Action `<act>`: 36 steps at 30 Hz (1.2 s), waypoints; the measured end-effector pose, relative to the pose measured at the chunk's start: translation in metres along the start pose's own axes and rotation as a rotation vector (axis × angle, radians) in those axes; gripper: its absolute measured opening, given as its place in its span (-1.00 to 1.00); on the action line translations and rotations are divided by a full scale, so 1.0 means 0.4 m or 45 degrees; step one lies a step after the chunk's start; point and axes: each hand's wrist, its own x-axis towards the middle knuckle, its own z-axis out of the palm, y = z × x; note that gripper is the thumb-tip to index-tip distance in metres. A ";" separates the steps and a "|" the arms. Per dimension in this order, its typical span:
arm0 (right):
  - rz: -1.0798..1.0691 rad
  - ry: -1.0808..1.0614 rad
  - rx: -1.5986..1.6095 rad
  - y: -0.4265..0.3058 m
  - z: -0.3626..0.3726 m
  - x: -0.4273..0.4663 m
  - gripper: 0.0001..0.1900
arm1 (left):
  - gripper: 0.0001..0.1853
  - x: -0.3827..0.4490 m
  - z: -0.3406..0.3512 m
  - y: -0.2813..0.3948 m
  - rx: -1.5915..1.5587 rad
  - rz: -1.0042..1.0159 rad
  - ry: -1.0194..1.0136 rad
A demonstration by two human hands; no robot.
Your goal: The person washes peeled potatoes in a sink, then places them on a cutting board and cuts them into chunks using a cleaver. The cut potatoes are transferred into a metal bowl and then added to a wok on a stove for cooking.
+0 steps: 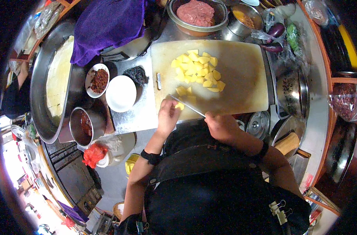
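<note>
My left hand is at the near edge of a white plastic cutting board, its fingertips curled against a piece of peeled potato. With my right hand I grip a kitchen knife, seen nearly edge-on. Its blade slants up to the left, beside the potato piece and close to my left fingertips; the handle is hidden in my fist. A few cut pieces lie just beyond the blade. Farther up the board is a loose pile of yellow potato chunks.
Behind the board stand a bowl of minced meat and a metal pot. Eggplants lie at the right. Left are a white bowl, a dish of brown seasoning, a steel pot and a large basin.
</note>
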 end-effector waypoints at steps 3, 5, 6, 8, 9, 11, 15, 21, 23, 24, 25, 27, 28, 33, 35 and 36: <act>0.094 -0.108 0.030 0.009 0.029 0.007 -0.84 | -0.80 0.004 0.003 -0.005 0.060 0.032 0.019; 0.259 -0.215 0.114 0.014 0.045 0.018 -0.86 | -0.80 0.006 0.002 -0.011 0.098 0.014 0.001; 0.263 -0.172 0.165 0.020 0.043 0.017 -0.87 | -0.79 0.007 -0.001 -0.015 0.124 0.010 0.008; 0.312 -0.186 0.304 0.036 0.025 0.017 -0.87 | -0.77 0.007 -0.003 -0.020 0.184 -0.003 0.027; 0.231 -0.027 0.317 0.043 0.011 0.014 -0.86 | -0.76 0.010 0.000 -0.020 0.148 -0.033 0.039; 0.078 0.264 0.312 0.076 -0.042 -0.004 -0.84 | -0.73 0.021 0.010 -0.017 0.081 -0.138 0.074; 0.310 0.384 0.154 0.180 -0.133 -0.020 -0.82 | -0.70 0.087 0.068 0.010 0.021 -0.103 0.059; 0.590 0.800 -0.406 0.352 -0.120 -0.071 -0.68 | -0.59 0.183 0.158 0.074 -0.071 -0.050 -0.110; 0.674 0.744 -0.485 0.405 -0.091 -0.080 -0.60 | -0.61 0.185 0.162 0.087 -0.127 0.021 -0.077; 0.721 0.703 -0.469 0.424 -0.072 -0.086 -0.59 | -0.62 0.182 0.156 0.088 -0.138 -0.003 -0.053; 0.765 0.657 -0.448 0.440 -0.054 -0.092 -0.58 | -0.64 0.176 0.143 0.085 -0.171 0.024 -0.008; 0.716 0.565 -0.479 0.451 -0.011 -0.107 -0.60 | -0.69 0.152 0.104 0.070 -0.169 -0.113 0.058; 0.672 0.639 -0.474 0.451 0.009 -0.110 -0.61 | -0.71 0.128 0.066 0.059 -0.162 -0.165 0.125; 0.586 0.647 0.463 0.436 0.053 -0.110 -0.71 | -0.82 -0.006 -0.055 0.030 -0.147 -0.280 0.403; 0.448 0.594 0.177 0.412 0.046 -0.112 -0.71 | -0.81 -0.047 -0.086 0.033 -0.312 -0.476 0.401; 0.300 0.614 0.178 0.390 0.050 -0.105 -0.69 | -0.79 -0.056 -0.096 0.035 -0.334 -0.422 0.374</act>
